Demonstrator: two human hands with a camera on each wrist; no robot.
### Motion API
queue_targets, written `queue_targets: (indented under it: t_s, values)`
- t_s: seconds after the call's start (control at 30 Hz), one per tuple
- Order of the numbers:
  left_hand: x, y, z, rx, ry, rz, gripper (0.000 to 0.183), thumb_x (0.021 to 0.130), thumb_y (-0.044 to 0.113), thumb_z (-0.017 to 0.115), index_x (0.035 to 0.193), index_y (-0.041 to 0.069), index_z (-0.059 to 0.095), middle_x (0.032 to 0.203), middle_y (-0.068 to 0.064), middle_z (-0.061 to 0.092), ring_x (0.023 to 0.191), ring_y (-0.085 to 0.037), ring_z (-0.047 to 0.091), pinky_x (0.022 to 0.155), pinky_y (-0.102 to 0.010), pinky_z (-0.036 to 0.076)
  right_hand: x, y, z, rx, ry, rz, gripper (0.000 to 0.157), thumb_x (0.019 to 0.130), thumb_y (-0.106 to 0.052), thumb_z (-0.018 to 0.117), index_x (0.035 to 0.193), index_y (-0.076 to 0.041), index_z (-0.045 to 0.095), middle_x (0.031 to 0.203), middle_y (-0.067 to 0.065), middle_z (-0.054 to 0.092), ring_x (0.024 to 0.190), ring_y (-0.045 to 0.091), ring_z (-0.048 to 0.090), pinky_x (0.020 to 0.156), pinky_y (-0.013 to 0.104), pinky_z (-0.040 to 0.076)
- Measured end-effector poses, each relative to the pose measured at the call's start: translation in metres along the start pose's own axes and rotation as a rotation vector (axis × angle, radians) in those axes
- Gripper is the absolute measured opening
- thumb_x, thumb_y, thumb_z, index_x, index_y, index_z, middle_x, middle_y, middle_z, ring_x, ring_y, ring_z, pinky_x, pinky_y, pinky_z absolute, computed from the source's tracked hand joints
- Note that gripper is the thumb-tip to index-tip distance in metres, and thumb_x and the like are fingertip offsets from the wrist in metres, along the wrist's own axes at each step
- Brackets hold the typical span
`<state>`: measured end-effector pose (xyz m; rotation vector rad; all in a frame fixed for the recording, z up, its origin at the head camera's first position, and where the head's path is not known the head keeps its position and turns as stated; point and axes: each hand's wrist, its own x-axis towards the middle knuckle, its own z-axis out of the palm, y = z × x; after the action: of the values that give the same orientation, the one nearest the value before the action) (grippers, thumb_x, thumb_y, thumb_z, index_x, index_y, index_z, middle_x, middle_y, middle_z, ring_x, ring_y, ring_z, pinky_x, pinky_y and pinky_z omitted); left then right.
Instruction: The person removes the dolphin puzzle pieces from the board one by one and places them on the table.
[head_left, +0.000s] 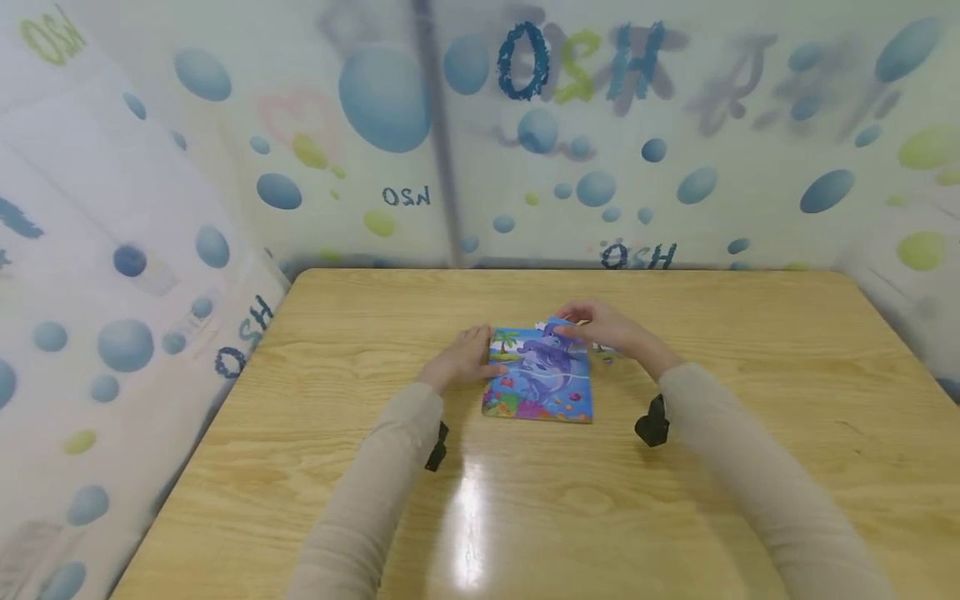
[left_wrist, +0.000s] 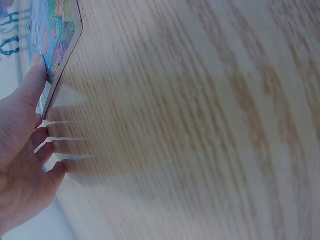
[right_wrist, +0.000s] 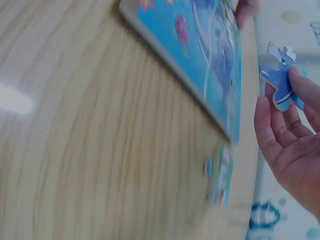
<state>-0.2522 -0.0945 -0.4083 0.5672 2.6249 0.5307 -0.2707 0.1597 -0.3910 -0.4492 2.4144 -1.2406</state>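
A jigsaw puzzle board (head_left: 536,379) with dolphins, a palm tree and coral lies flat on the wooden table. My left hand (head_left: 467,357) rests along its left edge, the straight thumb on the picture. In the left wrist view the other fingertips (left_wrist: 59,170) touch the table and the board's edge. Above the board's upper right part, my right hand (head_left: 600,323) pinches a puzzle piece between thumb and fingers. The right wrist view shows this blue-purple puzzle piece (right_wrist: 283,80) raised off the board, with part of a dolphin's face on it.
Right of the board, loose puzzle pieces (right_wrist: 220,176) lie on the wooden table (head_left: 360,333), blurred in the right wrist view. A wall covering (head_left: 525,167) with blue and green dots rises behind the table's far edge.
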Motion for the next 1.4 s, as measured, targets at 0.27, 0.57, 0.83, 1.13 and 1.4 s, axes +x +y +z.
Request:
queue_targets:
  t_s: [0.27,0.57,0.83,1.13,1.4]
  values:
    - [-0.002,-0.005,-0.002,-0.005,-0.002,-0.025,0.077,0.088,0.04,0.056,0.144,0.004,0.018,0.152,-0.016,0.016,0.141,-0.031,0.013,0.117,-0.042,0.015,-0.018,0.029,-0.032,-0.017,0.056,0.084,0.039,0.09,-0.027,0.058,0.12,-0.003,0.056,0.099,0.012,0.06,0.082,0.017,0.06,0.075,0.034,0.056]
    - [0.0,-0.005,-0.003,0.001,-0.012,-0.036,0.079,0.088,0.04,0.055,0.145,0.004,0.015,0.153,-0.016,0.014,0.141,-0.031,0.011,0.117,-0.042,0.014,-0.041,0.057,-0.059,-0.079,0.107,0.167,0.04,0.09,-0.026,0.058,0.118,0.002,0.056,0.113,0.021,0.06,0.085,0.013,0.058,0.076,0.031,0.055]
    - [0.002,-0.005,-0.003,0.018,-0.035,-0.024,0.081,0.088,0.041,0.054,0.146,0.002,0.011,0.153,-0.016,0.008,0.142,-0.032,0.007,0.118,-0.042,0.011,-0.049,0.073,-0.068,-0.064,0.109,0.236,0.043,0.088,-0.021,0.06,0.118,0.008,0.054,0.097,0.008,0.065,0.073,0.004,0.054,0.063,0.02,0.051]
    - [0.003,-0.001,-0.004,0.01,-0.059,-0.033,0.082,0.089,0.042,0.053,0.147,0.003,0.009,0.154,-0.016,0.006,0.142,-0.032,0.005,0.118,-0.042,0.011,-0.048,0.074,-0.065,-0.202,0.134,0.206,0.035,0.088,-0.02,0.061,0.108,0.008,0.06,0.1,0.018,0.063,0.081,0.015,0.054,0.067,0.021,0.044]
    - [0.004,-0.001,-0.001,0.015,-0.058,-0.044,0.083,0.089,0.042,0.053,0.147,0.004,0.007,0.154,-0.016,0.004,0.142,-0.032,0.004,0.118,-0.042,0.008,-0.05,0.076,-0.06,-0.266,0.149,0.187,0.031,0.089,-0.019,0.06,0.106,0.007,0.06,0.095,0.016,0.06,0.08,0.019,0.049,0.065,0.022,0.041]
